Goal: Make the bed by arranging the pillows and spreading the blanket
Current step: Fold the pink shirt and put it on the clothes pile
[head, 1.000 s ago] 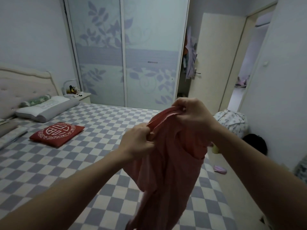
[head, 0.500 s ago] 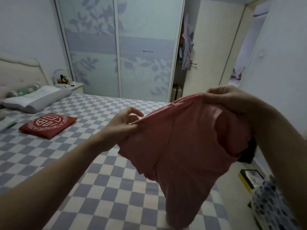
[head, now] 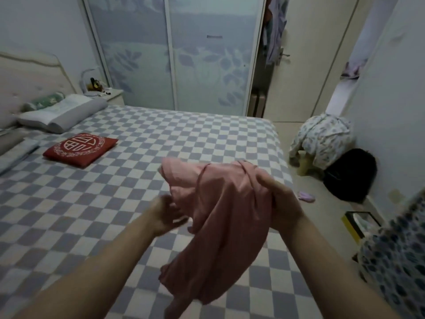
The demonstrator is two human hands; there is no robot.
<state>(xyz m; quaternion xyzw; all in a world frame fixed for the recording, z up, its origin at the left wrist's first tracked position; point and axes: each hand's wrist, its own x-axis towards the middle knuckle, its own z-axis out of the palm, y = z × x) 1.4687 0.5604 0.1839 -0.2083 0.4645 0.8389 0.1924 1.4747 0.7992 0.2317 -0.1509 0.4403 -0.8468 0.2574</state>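
Bunched now where half a second ago it was stretched wide, the pink cloth (head: 220, 217) hangs from the right hand (head: 279, 203), whose grip is closed on it, beside the blurred, loosely open left hand (head: 164, 214), above the bed (head: 69, 215) near its foot edge.

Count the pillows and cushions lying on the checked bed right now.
3: grey-white contoured pillow by the headboard, green floral bolster behind it, flat red embroidered cushion nearer the middle. The left edge may hide more.

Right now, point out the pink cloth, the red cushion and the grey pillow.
pink cloth (head: 220, 215): head view, middle of the hanging fabric.
red cushion (head: 80, 147): head view, its white emblem.
grey pillow (head: 62, 112): head view, its top face.
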